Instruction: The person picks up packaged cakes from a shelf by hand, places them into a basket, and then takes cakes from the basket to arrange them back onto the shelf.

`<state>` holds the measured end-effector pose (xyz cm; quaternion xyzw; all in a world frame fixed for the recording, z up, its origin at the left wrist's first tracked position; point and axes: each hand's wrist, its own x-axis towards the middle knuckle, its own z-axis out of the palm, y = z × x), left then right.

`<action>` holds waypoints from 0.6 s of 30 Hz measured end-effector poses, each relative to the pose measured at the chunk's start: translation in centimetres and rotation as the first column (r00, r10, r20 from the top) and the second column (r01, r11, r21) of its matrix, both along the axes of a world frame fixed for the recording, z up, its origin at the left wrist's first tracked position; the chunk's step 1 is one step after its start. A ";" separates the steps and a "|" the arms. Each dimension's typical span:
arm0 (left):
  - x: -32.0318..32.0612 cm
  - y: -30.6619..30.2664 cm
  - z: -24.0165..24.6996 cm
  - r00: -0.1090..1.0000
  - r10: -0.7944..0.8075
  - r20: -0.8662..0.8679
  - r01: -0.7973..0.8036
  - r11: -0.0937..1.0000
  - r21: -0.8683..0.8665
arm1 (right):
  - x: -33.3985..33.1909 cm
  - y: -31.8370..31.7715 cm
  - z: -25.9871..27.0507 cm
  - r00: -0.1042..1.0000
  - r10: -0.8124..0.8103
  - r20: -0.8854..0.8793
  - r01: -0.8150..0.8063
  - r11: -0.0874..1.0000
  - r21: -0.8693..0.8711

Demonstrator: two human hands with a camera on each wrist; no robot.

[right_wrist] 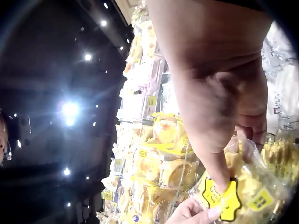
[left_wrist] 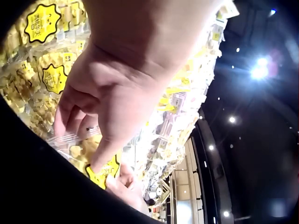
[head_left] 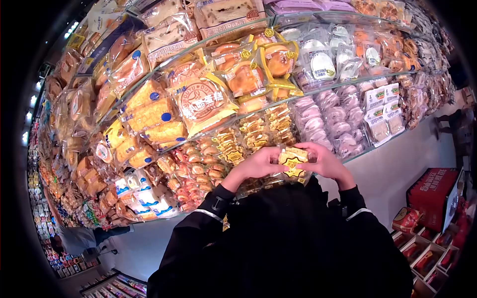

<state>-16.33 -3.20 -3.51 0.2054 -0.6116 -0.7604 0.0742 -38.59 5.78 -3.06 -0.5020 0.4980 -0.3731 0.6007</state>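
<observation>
Both hands hold one small clear packet of pale-yellow baked pieces (head_left: 293,158), close in front of the chest. A yellow star-shaped label with black edging and print faces up on it. My left hand (head_left: 260,163) grips the packet's left end, its thumb lying on the label. From the other side my right hand (head_left: 322,161) pinches it, thumb also at the label. In the left wrist view the left hand (left_wrist: 117,102) has its fingers curled behind the crinkled wrapper. The right wrist view shows the right hand (right_wrist: 219,107) with fingers partly hidden behind the plastic.
Matching star-labelled packets (head_left: 231,146) lie in the nearest shelf row. Purple round pastries (head_left: 310,119) sit to their right, small red-brown packets (head_left: 194,171) to the left. Glass dividers (head_left: 218,121) separate the tiers. A red box (head_left: 431,196) stands at the lower right.
</observation>
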 end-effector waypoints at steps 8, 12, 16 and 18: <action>1.1 3.6 -4.1 0.900 0.406 0.160 -0.435 0.860 0.266 | 1.5 3.3 -6.6 0.902 -0.308 0.302 0.185 0.909 0.374; 0.3 2.8 -6.7 0.880 0.467 0.092 -0.459 0.884 -0.091 | 3.7 2.4 -6.2 0.922 -0.313 0.229 0.159 0.844 0.512; -1.5 -0.6 -1.8 0.847 0.529 0.046 -0.311 0.566 -0.764 | 3.2 1.3 -9.0 0.925 -0.319 0.206 0.215 0.887 0.410; -2.5 -1.7 -1.4 0.858 0.506 0.086 -0.171 0.439 -0.882 | 3.1 -0.2 -10.2 0.952 -0.265 0.155 0.206 0.927 0.313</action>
